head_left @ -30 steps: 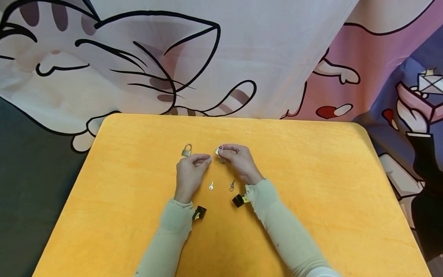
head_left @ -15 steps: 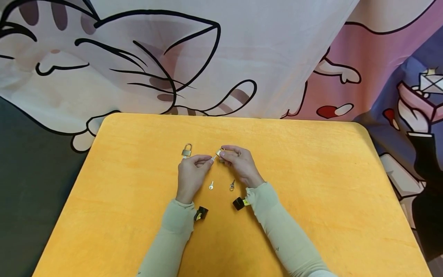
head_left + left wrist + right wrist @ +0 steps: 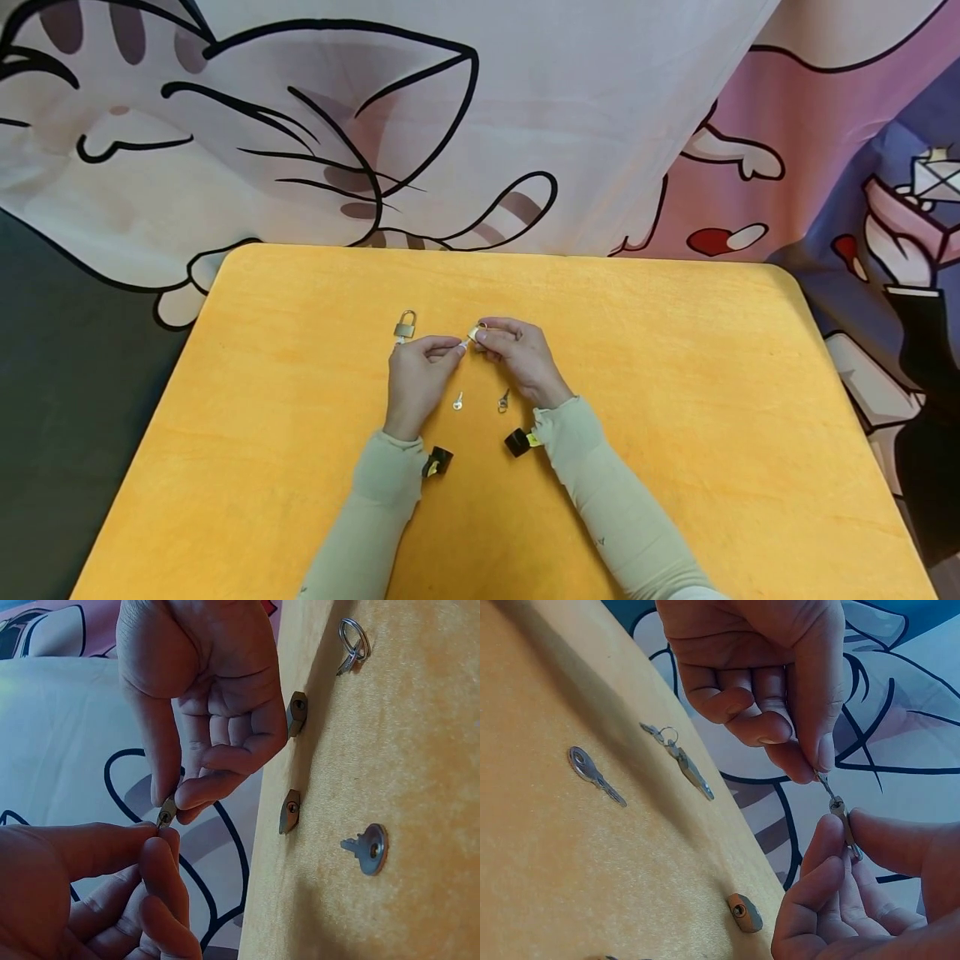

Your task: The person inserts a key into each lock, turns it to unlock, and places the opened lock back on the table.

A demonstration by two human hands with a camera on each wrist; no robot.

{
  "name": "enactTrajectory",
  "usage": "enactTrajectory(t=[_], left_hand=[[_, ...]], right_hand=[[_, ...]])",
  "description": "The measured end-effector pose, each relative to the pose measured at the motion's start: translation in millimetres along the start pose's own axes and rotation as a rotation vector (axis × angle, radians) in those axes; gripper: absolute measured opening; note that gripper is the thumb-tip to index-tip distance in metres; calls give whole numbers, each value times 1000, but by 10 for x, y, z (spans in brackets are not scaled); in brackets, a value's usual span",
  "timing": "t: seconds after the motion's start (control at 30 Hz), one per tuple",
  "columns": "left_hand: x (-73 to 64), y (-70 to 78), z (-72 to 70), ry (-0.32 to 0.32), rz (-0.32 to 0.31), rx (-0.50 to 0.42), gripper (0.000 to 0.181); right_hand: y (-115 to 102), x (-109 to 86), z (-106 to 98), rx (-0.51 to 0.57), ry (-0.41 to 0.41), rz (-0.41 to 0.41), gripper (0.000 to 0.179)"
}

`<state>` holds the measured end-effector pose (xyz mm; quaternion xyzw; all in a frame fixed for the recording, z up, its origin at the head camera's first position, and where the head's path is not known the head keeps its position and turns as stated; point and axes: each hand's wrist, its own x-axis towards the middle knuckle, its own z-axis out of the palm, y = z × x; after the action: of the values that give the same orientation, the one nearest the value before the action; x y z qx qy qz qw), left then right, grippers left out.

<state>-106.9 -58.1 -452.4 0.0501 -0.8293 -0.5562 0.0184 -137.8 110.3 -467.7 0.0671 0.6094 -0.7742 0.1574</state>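
In the head view my left hand pinches a small key between thumb and fingers. My right hand holds a small brass padlock by its sides, keyhole towards the key. The right wrist view has the key tip at the keyhole of the padlock; how deep it sits I cannot tell. Another padlock lies beyond the left hand, with a key on a ring at its keyhole end. Two more padlocks, a nearer one and a farther one, lie beneath the hands.
On the yellow table, a loose key lies between the forearms. To its right is a key with a ring. Black wrist cameras, left and right, sit above the tabletop. A printed cartoon curtain hangs behind the table.
My left hand has moved slightly right, bringing the key up to the padlock. The right hand has tilted the padlock a little and shifted slightly. Items lying on the table have stayed put.
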Motion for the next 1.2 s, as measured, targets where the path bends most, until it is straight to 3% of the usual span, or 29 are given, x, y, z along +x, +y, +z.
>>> enactTrajectory(t=[1.2], left_hand=[[-16,29,19,12,-38,3,12]], right_hand=[[4,-36,36,-67,17,-19,35]])
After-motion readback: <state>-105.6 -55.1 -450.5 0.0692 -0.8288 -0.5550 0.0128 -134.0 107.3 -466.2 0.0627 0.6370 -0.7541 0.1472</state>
